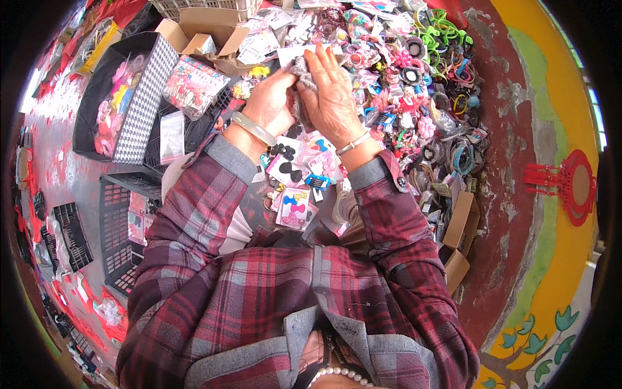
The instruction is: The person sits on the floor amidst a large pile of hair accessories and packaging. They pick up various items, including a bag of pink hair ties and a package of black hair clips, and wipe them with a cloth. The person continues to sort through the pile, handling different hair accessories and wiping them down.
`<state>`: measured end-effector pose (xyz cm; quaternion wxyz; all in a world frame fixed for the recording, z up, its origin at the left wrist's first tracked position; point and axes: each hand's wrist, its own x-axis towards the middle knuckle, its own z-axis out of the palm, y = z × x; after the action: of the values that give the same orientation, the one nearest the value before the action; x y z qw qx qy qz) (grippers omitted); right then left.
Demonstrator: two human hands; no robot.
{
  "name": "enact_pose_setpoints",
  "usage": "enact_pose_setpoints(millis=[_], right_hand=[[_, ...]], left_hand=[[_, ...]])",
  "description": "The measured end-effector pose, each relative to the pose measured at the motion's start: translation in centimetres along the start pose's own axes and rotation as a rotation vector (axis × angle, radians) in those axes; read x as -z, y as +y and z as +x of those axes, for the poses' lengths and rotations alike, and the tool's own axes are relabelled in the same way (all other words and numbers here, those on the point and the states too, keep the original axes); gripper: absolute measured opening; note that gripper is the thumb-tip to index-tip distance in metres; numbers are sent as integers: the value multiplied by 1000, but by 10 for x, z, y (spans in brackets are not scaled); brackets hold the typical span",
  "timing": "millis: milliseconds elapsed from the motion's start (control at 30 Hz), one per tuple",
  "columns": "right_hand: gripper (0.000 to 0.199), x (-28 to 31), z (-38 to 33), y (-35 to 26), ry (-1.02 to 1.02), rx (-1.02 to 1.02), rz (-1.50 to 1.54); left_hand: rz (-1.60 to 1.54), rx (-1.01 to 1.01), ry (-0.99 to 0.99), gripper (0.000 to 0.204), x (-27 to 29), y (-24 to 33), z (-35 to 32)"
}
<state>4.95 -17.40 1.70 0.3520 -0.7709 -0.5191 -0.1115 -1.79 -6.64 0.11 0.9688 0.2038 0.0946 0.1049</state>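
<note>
Up in front of my chest, both hands meet over a small grey, mottled soft band (302, 72), which looks like fabric or plush. My left hand (271, 100) is closed, its thumb and fingers pinching the band from the left. My right hand (332, 97) presses against it from the right, thumb bent over it and the other fingers stretched upward, close together. A white card (295, 54) shows just behind the fingertips. Below my wrists lie carded hair clips (295, 207), with black, pink and blue bows, and a blue packet (317, 181). My palms are hidden.
A large heap of hair accessories (402, 78) spreads to the right, green headbands (440, 35) at its far end. On the left stand a houndstooth-sided box (146, 97), a black plastic crate (120, 233) and a bag of pink pieces (193, 86). An open cardboard box (207, 29) sits beyond.
</note>
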Motion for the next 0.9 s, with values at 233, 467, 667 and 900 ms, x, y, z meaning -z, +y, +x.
enact_pose_setpoints(millis=[233, 467, 667, 900], right_hand=[[56, 6, -10, -22, -95, 30, 61], [35, -11, -36, 55, -5, -645, 491], [32, 31, -17, 33, 185, -837, 1663], [28, 34, -9, 9, 206, -765, 1242]], left_hand=[[-46, -74, -27, 24, 17, 32, 4], [408, -372, 104, 23, 36, 60, 13], [376, -318, 35, 23, 33, 45, 20], [373, -198, 49, 41, 6, 22, 7]])
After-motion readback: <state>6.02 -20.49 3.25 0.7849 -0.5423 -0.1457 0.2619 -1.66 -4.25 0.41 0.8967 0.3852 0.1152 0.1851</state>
